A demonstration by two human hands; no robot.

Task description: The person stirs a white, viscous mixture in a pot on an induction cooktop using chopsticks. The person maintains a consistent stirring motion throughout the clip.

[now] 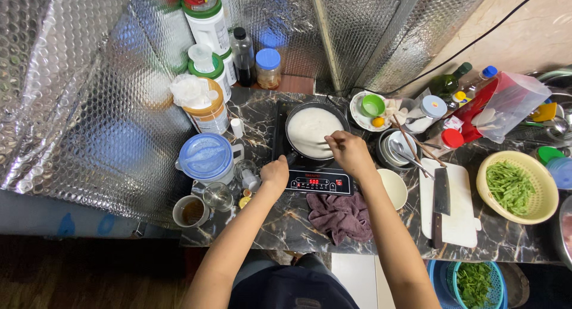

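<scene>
Gripping the pan's handle with closed fingers, the left hand (275, 173) is steadying a dark frying pan (314, 131) holding a white batter on the black induction cooktop (314, 179). The right hand (350, 153) is hovering over the pan's near rim, fingers pinched together; what they hold cannot be told. A maroon cloth (341, 213) is lying on the marble tabletop (280, 225) just in front of the cooktop.

Cleaver (441, 193) on white cutting board (462, 222), yellow basket (539, 210) of green beans (509, 187), maroon cloth (341, 215), blue-lidded jug (207, 158)
</scene>
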